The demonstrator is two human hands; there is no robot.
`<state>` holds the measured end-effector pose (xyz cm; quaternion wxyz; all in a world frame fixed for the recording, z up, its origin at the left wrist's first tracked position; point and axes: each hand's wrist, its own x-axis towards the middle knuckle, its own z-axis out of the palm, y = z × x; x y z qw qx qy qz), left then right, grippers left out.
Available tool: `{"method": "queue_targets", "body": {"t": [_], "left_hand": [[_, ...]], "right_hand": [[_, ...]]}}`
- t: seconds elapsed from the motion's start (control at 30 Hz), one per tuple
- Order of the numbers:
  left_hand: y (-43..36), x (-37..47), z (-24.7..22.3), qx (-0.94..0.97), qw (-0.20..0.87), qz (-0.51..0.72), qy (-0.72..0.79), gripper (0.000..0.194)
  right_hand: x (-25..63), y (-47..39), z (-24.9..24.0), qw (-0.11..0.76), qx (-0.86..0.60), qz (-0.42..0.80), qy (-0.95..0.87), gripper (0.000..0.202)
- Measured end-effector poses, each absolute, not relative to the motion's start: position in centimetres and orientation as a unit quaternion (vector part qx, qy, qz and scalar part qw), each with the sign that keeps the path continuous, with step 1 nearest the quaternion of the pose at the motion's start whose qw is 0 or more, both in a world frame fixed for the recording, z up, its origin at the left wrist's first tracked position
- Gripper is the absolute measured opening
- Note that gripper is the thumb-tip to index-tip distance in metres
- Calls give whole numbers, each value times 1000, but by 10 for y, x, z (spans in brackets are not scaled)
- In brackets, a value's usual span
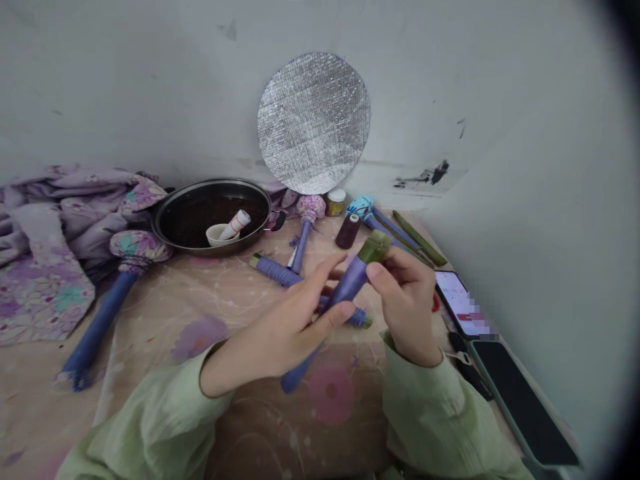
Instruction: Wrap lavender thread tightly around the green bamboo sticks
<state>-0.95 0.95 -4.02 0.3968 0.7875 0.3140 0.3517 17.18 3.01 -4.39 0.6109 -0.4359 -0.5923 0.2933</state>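
Both my hands are on a green stick (375, 247) wrapped along most of its length in smooth purple-blue cloth or ribbon (350, 279). It tilts, with its bare green end up and to the right. My left hand (295, 320) is closed round the wrapped shaft, thumb across the front. Near the upper edge of the wrap, my right hand (411, 297) pinches the stick with thumb and fingers. Behind the hands on the table lies a green-ended rod wound with blue-purple thread (277, 272), partly hidden by the left hand.
At the left lies a blue-handled, floral-headed mallet-like stick (113, 313) beside floral fabric (55, 267). A black pan (163, 223) holds a small white bowl. A dark thread cone (347, 231), a jar (335, 202) and green stalks (417, 237) stand behind. Phones (525, 400) line the right edge.
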Motion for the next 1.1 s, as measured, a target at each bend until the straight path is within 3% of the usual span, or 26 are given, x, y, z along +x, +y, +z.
{"method": "queue_targets", "body": {"t": [0.1, 0.23, 0.33, 0.53, 0.73, 0.9, 1.1], "left_hand": [[10, -9, -38, 723, 536, 322, 295, 35], [10, -9, -36, 686, 555, 336, 331, 32], [13, -11, -35, 709, 501, 335, 367, 33], [19, -16, -30, 793, 261, 356, 420, 21], [22, -20, -36, 811, 127, 369, 436, 23], [23, -20, -41, 811, 70, 364, 453, 24], [27, -19, -40, 804, 77, 340, 481, 32]], "right_hand": [[172, 28, -45, 605, -409, 335, -595, 10], [170, 29, -41, 607, -378, 366, -596, 14], [168, 31, -38, 606, -374, 350, -608, 17], [167, 31, -39, 596, -404, 316, -618, 18], [167, 31, -38, 592, -414, 338, -603, 14], [164, 32, -41, 601, -419, 365, -574, 13], [164, 33, -49, 612, -400, 406, -549, 4]]}}
